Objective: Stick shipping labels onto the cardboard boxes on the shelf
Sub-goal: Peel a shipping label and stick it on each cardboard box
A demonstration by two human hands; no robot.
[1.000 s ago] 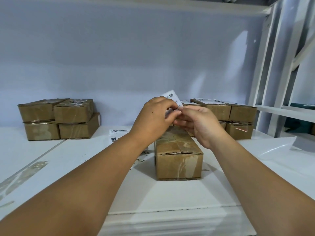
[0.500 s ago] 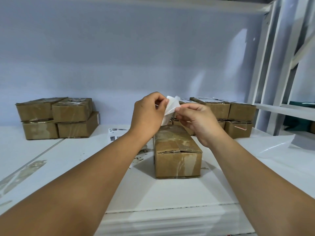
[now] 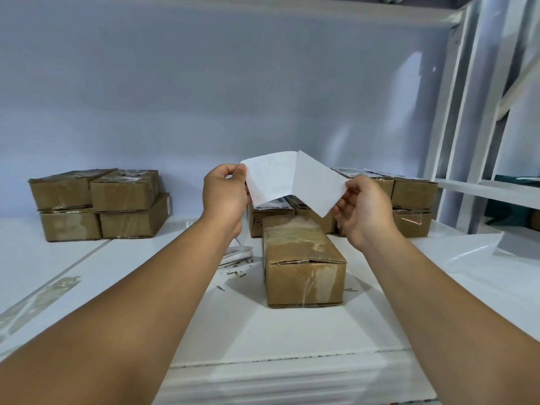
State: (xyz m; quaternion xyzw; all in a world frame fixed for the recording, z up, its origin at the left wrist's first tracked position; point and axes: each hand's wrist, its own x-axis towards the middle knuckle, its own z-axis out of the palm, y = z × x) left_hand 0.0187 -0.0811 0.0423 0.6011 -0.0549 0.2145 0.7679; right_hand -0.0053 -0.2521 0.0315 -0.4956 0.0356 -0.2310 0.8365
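White paper shipping label (image 3: 270,178) aloft!
Fingers of left hand (image 3: 224,195) and right hand (image 3: 363,210) pinch its ends above a taped brown cardboard box (image 3: 304,266).

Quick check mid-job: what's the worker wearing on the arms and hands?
The left forearm and right forearm are bare, no sleeves in frame. The left hand and right hand wear no gloves; no watch, bracelet or ring shows.
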